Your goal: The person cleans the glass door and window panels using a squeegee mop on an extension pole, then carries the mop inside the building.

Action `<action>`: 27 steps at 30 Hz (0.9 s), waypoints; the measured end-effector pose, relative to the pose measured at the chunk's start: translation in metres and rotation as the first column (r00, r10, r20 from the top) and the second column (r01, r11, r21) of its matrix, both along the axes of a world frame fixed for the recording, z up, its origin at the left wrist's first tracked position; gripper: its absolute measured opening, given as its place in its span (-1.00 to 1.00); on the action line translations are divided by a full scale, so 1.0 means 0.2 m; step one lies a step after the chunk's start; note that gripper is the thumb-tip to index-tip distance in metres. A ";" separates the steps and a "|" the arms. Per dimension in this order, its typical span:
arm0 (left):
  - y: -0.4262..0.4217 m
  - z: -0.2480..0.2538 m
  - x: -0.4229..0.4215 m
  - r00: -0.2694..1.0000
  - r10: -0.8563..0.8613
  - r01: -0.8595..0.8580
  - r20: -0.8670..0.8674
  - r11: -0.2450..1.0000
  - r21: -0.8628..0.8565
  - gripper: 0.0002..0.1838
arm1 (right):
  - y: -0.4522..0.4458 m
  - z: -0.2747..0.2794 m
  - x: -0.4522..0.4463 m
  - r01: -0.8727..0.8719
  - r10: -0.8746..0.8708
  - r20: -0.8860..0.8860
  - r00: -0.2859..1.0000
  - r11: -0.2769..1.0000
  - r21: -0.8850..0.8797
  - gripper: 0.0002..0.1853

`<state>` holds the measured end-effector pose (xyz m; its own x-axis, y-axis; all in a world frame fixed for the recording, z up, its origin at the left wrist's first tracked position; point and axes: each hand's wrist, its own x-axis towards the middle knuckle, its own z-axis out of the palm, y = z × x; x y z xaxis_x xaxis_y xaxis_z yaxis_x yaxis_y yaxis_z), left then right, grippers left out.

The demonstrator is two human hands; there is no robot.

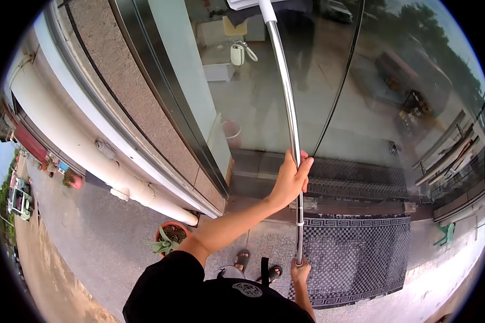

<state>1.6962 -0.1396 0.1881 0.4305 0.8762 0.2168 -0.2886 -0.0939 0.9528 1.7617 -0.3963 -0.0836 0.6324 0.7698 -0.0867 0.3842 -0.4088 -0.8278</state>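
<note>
A long shiny metal pole [288, 97] rises along the glass door [328, 107]. Its top has a white sleeve and a white flat head [243, 4], partly cut off by the frame's upper edge; a dark cloth-like shape shows beside it. My left hand [292, 178] wraps round the middle of the pole, arm stretched forward. Lower down, near my body, my right hand [300, 269] grips the pole's bottom end. Whether the head touches the glass, I cannot tell.
A dark patterned mat [355, 258] lies before the door. To the left stand a potted plant [171, 237] and a white drainpipe [99, 156]. A green stool [445, 234] is at right. Beside my sandalled feet is a pale round object [230, 272]. A bucket [231, 133] shows through the glass.
</note>
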 end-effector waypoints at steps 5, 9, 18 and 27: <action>0.34 0.55 -0.31 0.976 0.194 -0.211 0.101 0.956 0.202 -0.78 | 0.50 0.38 -0.28 -0.123 0.117 0.053 0.992 0.984 0.129 -0.70; -0.14 -0.56 -0.30 0.984 0.174 -0.176 -0.027 0.971 -0.161 -0.83 | -0.29 -0.24 -0.31 -0.054 0.072 0.091 0.993 0.982 -0.183 -0.71; -0.55 -1.13 -0.43 0.985 -0.052 -0.028 -0.166 0.894 -0.447 -0.74 | -0.93 -0.46 -0.43 -0.029 0.102 0.113 0.988 0.855 -0.519 -0.78; 0.48 0.36 -0.76 0.967 0.227 -0.241 0.112 0.962 0.133 -0.85 | 0.63 0.21 -0.63 -0.211 0.202 0.072 0.977 0.968 0.136 -0.72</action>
<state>1.5450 -0.0439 0.2604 0.1889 0.9063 0.3781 -0.3309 -0.3038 0.8934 1.6353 -0.2702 -0.0410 0.4591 0.8860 0.0646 0.4964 -0.1956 -0.8458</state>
